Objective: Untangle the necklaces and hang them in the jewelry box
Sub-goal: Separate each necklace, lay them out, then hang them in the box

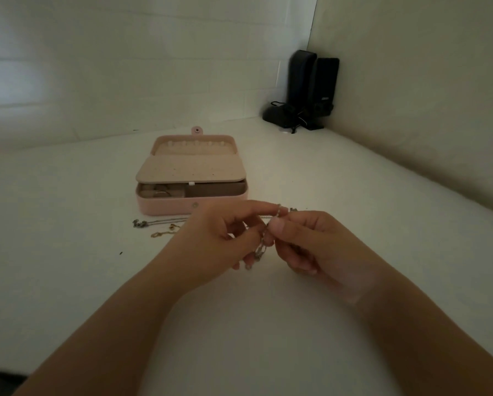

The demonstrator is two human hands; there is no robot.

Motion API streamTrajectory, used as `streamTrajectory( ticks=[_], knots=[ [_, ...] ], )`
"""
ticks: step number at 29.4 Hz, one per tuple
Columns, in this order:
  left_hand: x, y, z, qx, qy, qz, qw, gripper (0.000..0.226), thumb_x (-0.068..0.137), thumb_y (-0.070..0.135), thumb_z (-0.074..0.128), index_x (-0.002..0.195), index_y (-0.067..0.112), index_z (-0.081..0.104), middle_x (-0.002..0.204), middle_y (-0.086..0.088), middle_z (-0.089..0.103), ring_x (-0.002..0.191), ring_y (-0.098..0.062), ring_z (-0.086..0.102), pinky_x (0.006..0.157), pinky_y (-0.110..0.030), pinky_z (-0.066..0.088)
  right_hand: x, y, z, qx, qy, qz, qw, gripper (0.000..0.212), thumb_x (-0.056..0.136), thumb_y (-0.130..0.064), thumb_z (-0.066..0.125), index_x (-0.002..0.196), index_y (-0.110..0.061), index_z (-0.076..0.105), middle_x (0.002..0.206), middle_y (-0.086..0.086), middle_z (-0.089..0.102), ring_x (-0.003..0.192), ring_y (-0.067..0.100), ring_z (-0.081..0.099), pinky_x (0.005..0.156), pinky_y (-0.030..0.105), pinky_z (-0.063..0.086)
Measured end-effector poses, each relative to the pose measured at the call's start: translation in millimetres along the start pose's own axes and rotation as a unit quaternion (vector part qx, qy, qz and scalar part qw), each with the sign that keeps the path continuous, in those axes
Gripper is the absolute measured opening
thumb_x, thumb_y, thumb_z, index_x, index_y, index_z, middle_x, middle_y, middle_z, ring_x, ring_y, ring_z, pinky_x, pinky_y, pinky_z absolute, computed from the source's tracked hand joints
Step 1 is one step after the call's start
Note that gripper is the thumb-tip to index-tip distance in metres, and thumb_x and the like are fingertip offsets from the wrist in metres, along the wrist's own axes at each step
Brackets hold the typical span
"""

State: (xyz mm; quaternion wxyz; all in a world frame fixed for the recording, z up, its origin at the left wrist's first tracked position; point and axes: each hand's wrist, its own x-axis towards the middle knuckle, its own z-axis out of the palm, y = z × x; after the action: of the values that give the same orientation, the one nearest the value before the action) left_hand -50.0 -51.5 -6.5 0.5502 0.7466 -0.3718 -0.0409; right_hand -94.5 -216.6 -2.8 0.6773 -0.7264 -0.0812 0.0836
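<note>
A pink jewelry box (165, 208) lies open on the white table, its lid (195, 145) flat behind it with a row of small pegs along the top. An inner flap (191, 168) covers most of the tray. Just in front of the box, my left hand (222, 238) and my right hand (311, 241) pinch a tangle of thin chain necklaces (264, 242) between thumbs and forefingers, a loop hanging below the fingers. More chain with small charms (156, 225) trails on the table to the left of my hands.
Two black speakers (314, 87) with cables stand in the far right corner against the walls. A tiny dark speck (121, 253) lies on the table at the left. The white table (68, 281) stretches wide around the hands.
</note>
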Motion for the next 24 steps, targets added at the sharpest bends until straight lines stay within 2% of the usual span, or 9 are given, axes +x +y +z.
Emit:
streamTrajectory(
  ticks=[5, 8, 11, 13, 17, 20, 22, 24],
  knots=[
    [1, -4, 1, 0.116, 0.011, 0.067, 0.991, 0.031, 0.079, 0.014, 0.064, 0.089, 0.043, 0.061, 0.065, 0.009, 0.064, 0.045, -0.009, 0.055, 0.048, -0.008, 0.038, 2, 0, 2, -0.008, 0.031, 0.019, 0.999, 0.042, 0.080, -0.055, 0.055, 0.058, -0.019, 0.059, 0.041, -0.003, 0.042, 0.036, 0.007, 0.028, 0.039, 0.020, 0.023],
    [2, -9, 1, 0.176, 0.051, 0.103, 0.978, 0.020, 0.075, 0.018, 0.064, 0.093, 0.025, 0.070, 0.064, 0.015, 0.056, 0.049, 0.002, 0.048, 0.051, -0.002, 0.033, 3, 0, 6, -0.037, 0.040, 0.015, 0.998, 0.030, 0.077, -0.045, 0.055, 0.057, -0.023, 0.060, 0.044, -0.001, 0.042, 0.038, 0.008, 0.028, 0.038, 0.017, 0.023],
    [2, -9, 2, 0.213, 0.069, 0.128, 0.966, 0.033, 0.075, 0.024, 0.057, 0.106, 0.019, 0.069, 0.068, 0.016, 0.052, 0.053, 0.010, 0.042, 0.053, 0.001, 0.030, 4, 1, 6, -0.048, 0.050, 0.009, 0.998, 0.034, 0.090, -0.024, 0.053, 0.056, -0.023, 0.057, 0.047, 0.002, 0.045, 0.038, 0.008, 0.031, 0.037, 0.016, 0.026],
    [2, -10, 4, 0.222, 0.078, 0.134, 0.963, 0.034, 0.075, 0.025, 0.056, 0.105, 0.018, 0.070, 0.069, 0.014, 0.053, 0.054, 0.013, 0.041, 0.054, 0.001, 0.030, 5, 1, 5, -0.059, 0.062, 0.009, 0.996, 0.035, 0.092, -0.021, 0.049, 0.057, -0.021, 0.055, 0.046, 0.001, 0.047, 0.038, 0.009, 0.033, 0.037, 0.018, 0.027],
    [4, -13, 2, 0.228, 0.108, 0.144, 0.957, 0.023, 0.078, 0.024, 0.058, 0.091, 0.014, 0.074, 0.070, 0.010, 0.058, 0.056, 0.014, 0.043, 0.055, 0.000, 0.032, 6, 0, 5, -0.057, 0.062, 0.007, 0.996, 0.028, 0.080, -0.031, 0.045, 0.059, -0.020, 0.058, 0.045, -0.001, 0.048, 0.039, 0.010, 0.034, 0.038, 0.019, 0.028],
    [3, -10, 1, 0.218, 0.136, 0.128, 0.958, 0.015, 0.079, 0.028, 0.061, 0.086, 0.021, 0.072, 0.069, 0.015, 0.057, 0.056, 0.005, 0.048, 0.055, -0.002, 0.035, 5, -1, 4, -0.037, 0.085, 0.020, 0.995, 0.033, 0.083, -0.028, 0.043, 0.058, -0.018, 0.063, 0.046, 0.002, 0.051, 0.042, 0.013, 0.038, 0.041, 0.023, 0.029],
    [3, -7, 1, 0.165, 0.164, 0.087, 0.969, 0.005, 0.080, 0.026, 0.065, 0.081, 0.029, 0.068, 0.065, 0.018, 0.058, 0.058, -0.001, 0.051, 0.055, -0.005, 0.037, 5, -2, 3, -0.028, 0.103, 0.018, 0.994, 0.040, 0.089, -0.021, 0.040, 0.060, -0.018, 0.067, 0.050, 0.005, 0.055, 0.044, 0.015, 0.042, 0.042, 0.023, 0.031],
    [3, -6, 0, 0.089, 0.170, 0.043, 0.980, 0.015, 0.083, 0.021, 0.063, 0.076, 0.035, 0.063, 0.068, 0.015, 0.060, 0.058, -0.001, 0.050, 0.054, -0.011, 0.040, 5, -3, 3, -0.022, 0.112, 0.017, 0.993, 0.041, 0.091, -0.017, 0.041, 0.063, -0.016, 0.070, 0.054, 0.007, 0.059, 0.045, 0.015, 0.047, 0.040, 0.022, 0.034]
  ],
)
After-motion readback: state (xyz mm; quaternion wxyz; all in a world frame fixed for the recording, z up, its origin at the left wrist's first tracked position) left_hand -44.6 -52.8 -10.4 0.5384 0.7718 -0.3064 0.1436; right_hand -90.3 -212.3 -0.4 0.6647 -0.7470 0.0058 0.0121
